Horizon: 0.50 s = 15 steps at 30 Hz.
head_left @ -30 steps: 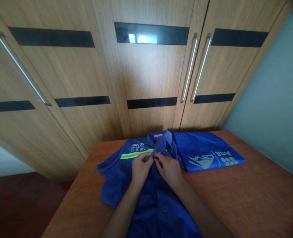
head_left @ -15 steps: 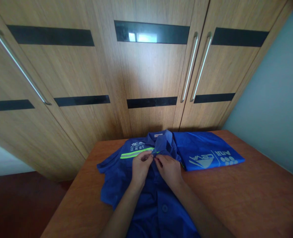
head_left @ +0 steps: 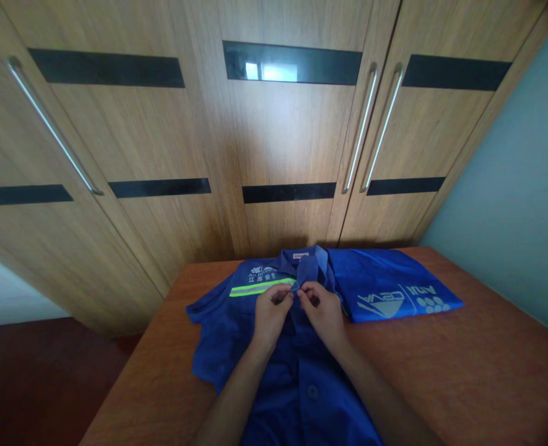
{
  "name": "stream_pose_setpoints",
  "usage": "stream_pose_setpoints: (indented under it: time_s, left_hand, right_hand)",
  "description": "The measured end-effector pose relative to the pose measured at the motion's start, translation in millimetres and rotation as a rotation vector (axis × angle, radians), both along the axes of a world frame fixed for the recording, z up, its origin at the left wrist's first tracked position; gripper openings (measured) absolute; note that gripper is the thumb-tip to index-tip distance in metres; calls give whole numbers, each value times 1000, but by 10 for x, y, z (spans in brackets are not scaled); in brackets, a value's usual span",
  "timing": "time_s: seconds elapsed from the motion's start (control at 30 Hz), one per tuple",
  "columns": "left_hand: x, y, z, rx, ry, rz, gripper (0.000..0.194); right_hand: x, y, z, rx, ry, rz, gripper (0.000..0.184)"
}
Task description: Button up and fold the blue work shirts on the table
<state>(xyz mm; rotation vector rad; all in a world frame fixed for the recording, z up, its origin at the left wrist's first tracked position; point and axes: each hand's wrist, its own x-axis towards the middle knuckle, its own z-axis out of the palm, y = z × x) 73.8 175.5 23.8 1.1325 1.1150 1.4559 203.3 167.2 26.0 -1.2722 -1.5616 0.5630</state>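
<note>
A dark blue work shirt lies front up, its collar toward the wardrobe. It has a yellow-green reflective stripe and pale printing on the chest. Near the collar, my left hand pinches the edge of the shirt's front between thumb and fingers. Close against it, my right hand pinches the same raised bit of cloth from the other side. Whether a button sits between the fingertips is hidden. Lower on the front placket, a round dark button shows. Both forearms reach across the shirt.
To the right of the shirt lies a folded bright blue garment with pale logos, touching its side. Both rest on a reddish-brown wooden table. Behind stands a wooden wardrobe with metal handles; a pale wall is at right.
The view has shifted slightly, so everything sits a little further right. My right hand's fingers have turned and curled more around the cloth; both hands still pinch the shirt front.
</note>
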Motion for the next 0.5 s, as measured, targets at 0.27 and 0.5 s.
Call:
stream_pose_setpoints:
  time_s: [0.27,0.5]
  left_hand:
    - [1,-4,-19,-2,32,-12,16]
    - [-24,0,-38,69,188,29,13]
  right_hand:
    - [-18,53,-21,-300,465,181,25]
    - [-20,50,-29,-501,789,265,30]
